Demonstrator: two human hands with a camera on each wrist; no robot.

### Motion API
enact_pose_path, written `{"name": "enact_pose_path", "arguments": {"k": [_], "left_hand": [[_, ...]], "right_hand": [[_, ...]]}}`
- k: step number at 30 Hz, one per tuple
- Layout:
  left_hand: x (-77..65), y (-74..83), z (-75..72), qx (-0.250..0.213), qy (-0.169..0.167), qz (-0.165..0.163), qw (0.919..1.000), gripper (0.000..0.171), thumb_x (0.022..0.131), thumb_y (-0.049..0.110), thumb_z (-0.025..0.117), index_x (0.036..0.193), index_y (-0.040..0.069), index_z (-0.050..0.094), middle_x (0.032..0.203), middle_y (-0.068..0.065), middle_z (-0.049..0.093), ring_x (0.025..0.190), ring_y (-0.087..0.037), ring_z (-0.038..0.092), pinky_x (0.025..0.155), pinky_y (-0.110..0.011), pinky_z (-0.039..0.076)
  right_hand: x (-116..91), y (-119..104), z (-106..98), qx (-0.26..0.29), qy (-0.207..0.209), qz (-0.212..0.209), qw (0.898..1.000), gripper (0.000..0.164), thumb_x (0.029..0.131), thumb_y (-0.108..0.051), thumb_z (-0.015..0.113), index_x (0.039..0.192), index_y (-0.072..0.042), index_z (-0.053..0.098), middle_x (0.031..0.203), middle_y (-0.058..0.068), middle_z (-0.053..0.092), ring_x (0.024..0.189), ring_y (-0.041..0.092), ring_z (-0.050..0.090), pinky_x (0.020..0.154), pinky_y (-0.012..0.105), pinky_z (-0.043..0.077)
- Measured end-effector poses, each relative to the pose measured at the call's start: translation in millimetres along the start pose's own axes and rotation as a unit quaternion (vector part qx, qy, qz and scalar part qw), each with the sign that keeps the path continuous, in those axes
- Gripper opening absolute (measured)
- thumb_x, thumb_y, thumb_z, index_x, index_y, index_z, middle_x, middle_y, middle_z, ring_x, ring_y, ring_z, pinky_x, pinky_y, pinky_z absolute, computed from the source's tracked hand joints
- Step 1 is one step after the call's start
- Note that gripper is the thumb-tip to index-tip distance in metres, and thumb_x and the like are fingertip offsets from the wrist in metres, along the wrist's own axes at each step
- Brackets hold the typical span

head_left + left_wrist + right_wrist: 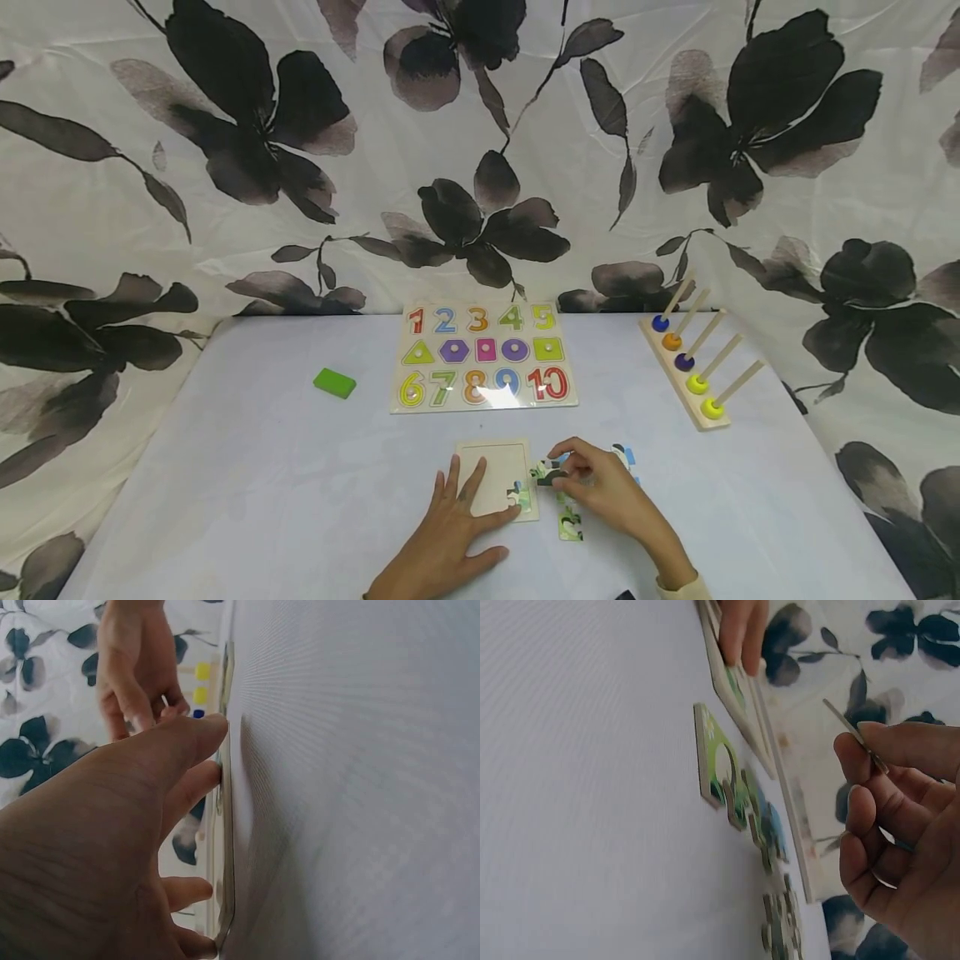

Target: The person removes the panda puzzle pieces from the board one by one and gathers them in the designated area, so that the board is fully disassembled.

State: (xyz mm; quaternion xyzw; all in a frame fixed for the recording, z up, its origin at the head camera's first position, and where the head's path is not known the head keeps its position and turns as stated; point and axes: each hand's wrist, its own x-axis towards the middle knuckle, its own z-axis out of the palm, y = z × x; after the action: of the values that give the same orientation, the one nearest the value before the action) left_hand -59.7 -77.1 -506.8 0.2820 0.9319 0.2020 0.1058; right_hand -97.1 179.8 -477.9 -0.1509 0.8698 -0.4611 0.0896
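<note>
A pale wooden puzzle tray (495,467) lies near the front of the table, with one picture piece (518,495) in its lower right corner. My left hand (448,533) spreads its fingers over the tray's left and lower edge; the little-finger side is at the left, and the thumb lies off the tray on the table. Between thumb and fingers, my right hand (607,490) pinches a jigsaw piece (547,472) just right of the tray; in the right wrist view this piece (847,726) appears edge-on, above the table. Loose jigsaw pieces (570,527) lie below and beyond that hand.
Behind the tray lies a number and shape board (486,400). A green block (334,383) sits to the left. At the back right stands a wooden peg rack (693,392) with coloured beads. A floral cloth (480,150) hangs behind the table.
</note>
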Motion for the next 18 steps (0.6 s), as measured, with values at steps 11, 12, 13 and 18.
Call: {"name": "enact_pose_path", "arguments": {"k": [11, 12, 13, 18], "left_hand": [[-0.1, -0.6, 0.3, -0.006, 0.001, -0.007, 1.0000, 0.045, 0.088, 0.057, 0.057, 0.131, 0.045, 0.055, 0.157, -0.019, 0.019, 0.140, -0.055, 0.000, 0.106, -0.072, 0.015], [-0.3, -0.6, 0.4, -0.006, 0.000, -0.008, 1.0000, 0.045, 0.088, 0.056, 0.057, 0.131, 0.045, 0.055, 0.157, -0.019, 0.019, 0.140, -0.055, 0.000, 0.106, -0.072, 0.014], [-0.3, -0.5, 0.5, -0.006, -0.001, -0.008, 0.9999, 0.045, 0.088, 0.056, 0.058, 0.131, 0.045, 0.055, 0.157, -0.019, 0.019, 0.140, -0.055, 0.000, 0.106, -0.072, 0.014], [-0.3, -0.1, 1.9, -0.004, -0.004, -0.013, 0.9999, 0.045, 0.087, 0.055, 0.059, 0.131, 0.046, 0.055, 0.158, -0.018, 0.019, 0.140, -0.054, -0.001, 0.106, -0.071, 0.013]], "right_hand": [[-14, 6, -16, 0.021, 0.015, 0.060, 0.998, 0.025, 0.083, -0.017, 0.075, 0.104, -0.015, 0.062, 0.075, -0.006, 0.062, 0.065, 0.007, 0.054, 0.059, 0.022, 0.046], [-15, 7, -17, 0.023, 0.014, 0.058, 0.998, 0.025, 0.083, -0.018, 0.074, 0.104, -0.014, 0.062, 0.075, -0.005, 0.062, 0.065, 0.007, 0.055, 0.058, 0.022, 0.046], [-16, 8, -18, 0.025, 0.014, 0.054, 0.998, 0.025, 0.084, -0.018, 0.074, 0.105, -0.013, 0.062, 0.075, -0.004, 0.063, 0.064, 0.007, 0.055, 0.058, 0.022, 0.046], [-23, 11, -23, 0.041, 0.012, 0.047, 0.998, 0.025, 0.086, -0.019, 0.071, 0.107, -0.009, 0.061, 0.076, 0.002, 0.066, 0.065, 0.011, 0.058, 0.059, 0.023, 0.047]]}}
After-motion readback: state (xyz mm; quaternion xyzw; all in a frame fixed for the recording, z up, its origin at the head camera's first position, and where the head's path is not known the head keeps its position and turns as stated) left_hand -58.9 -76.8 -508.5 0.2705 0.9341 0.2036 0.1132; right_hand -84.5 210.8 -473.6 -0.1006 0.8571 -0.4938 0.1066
